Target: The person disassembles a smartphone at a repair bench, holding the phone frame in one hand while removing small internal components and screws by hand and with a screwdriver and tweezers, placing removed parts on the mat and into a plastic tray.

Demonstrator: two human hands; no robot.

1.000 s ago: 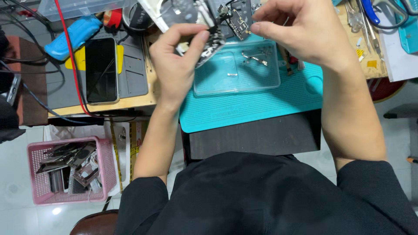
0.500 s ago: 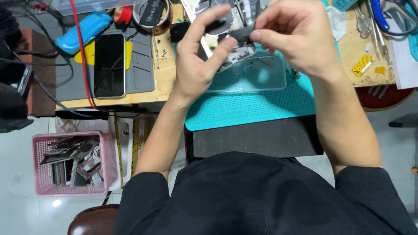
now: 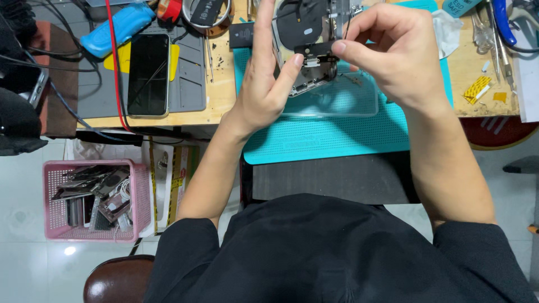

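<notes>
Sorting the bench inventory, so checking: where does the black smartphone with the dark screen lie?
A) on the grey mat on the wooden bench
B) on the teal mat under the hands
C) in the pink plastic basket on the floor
A: the black smartphone lies flat on the grey mat, left of the left hand.

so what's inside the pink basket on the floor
The pink basket holds a jumble of flat metal and dark parts, stacked on edge and overlapping. Whatever lies beneath the top layer is covered, and single pieces are too small to tell apart.
</notes>
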